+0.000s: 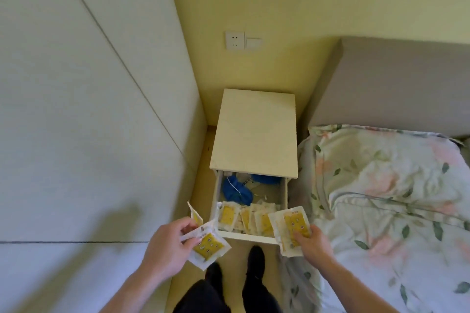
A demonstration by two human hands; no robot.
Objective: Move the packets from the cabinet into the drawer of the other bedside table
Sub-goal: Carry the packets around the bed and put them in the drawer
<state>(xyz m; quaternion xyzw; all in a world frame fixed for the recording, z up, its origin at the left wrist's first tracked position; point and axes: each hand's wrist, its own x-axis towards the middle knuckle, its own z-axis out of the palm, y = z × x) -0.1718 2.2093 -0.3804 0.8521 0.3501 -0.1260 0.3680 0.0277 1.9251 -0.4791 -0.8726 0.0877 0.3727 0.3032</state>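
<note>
1. The left hand (166, 244) grips a small bunch of packets (207, 245) with curled fingers and thumb. The top one lies with its long axis tilted, running from upper left to lower right, its yellow face up. Another packet (195, 215) in the same hand sticks up behind the fingers, almost on edge.
2. The right hand (314, 242) pinches two or three flat packets (292, 230) at their lower right side. Their long axis goes nearly up and down in the view, a little leaned to the left, and their upper end reaches over the front right corner of the drawer (250, 235).
3. The drawer is pulled out of the bedside table (254, 132) toward the person. Inside, along its front wall, a row of more packets (245, 218) stands on edge, yellow faces to the front. Behind them lies something blue (236, 192) — cloth or yarn, I cannot tell which.
4. The table top is pale cream and bare. The table stands in a corner — a pale panelled wall (89, 109) on the left, a bed with a flowered cover (389, 198) and a grey headboard (396, 84) on the right.
5. On the yellow wall behind are a socket (234, 40) and a switch (253, 43).
6. Below, dark trousers and shoes (255, 256) stand on the wooden floor.
</note>
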